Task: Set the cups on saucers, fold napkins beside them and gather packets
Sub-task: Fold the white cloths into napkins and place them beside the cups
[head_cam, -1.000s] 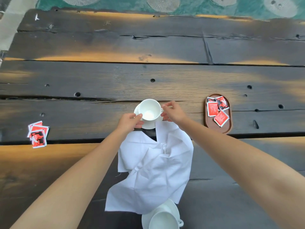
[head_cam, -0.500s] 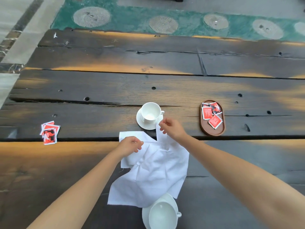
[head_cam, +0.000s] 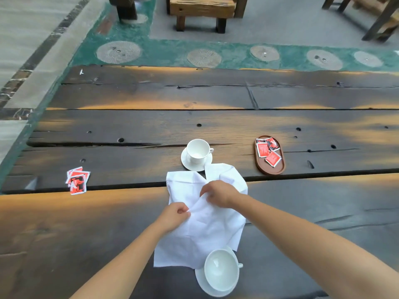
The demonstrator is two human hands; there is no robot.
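Head view. Since the earlier frames both hands have left the far cup and come back toward the person, and the camera has tipped up so that wooden benches (head_cam: pixel 201 9) and green paving beyond the table now show. Left hand (head_cam: pixel 173 216) and right hand (head_cam: pixel 218 194) sit close together over the middle of the white cloth napkin (head_cam: pixel 207 223), each pinched shut on a raised fold of the fabric, with the right a little farther away than the left.

Napkin: thin, matt, creased woven cloth, spread unevenly and not yet folded. Its far corner lies against the rim of the far saucer (head_cam: pixel 186 162); its near edge is overlapped by the near cup (head_cam: pixel 221 269).

Crockery: both cups are glossy white, round-bowled, with a small loop handle to the right. The far cup (head_cam: pixel 197 151) stands upright on its saucer; the near cup stands on the near saucer (head_cam: pixel 203 285) at the table's near edge.

Packets: flat red-and-white squares. A loose stack of packets (head_cam: pixel 76 180) lies well to the left; further packets (head_cam: pixel 268 152) lie in an oval brown tray (head_cam: pixel 278 170) to the right of the far cup.

Table (head_cam: pixel 129 152): dark, rough planks with cracks, gaps and knot holes, worn to orange-brown in patches.
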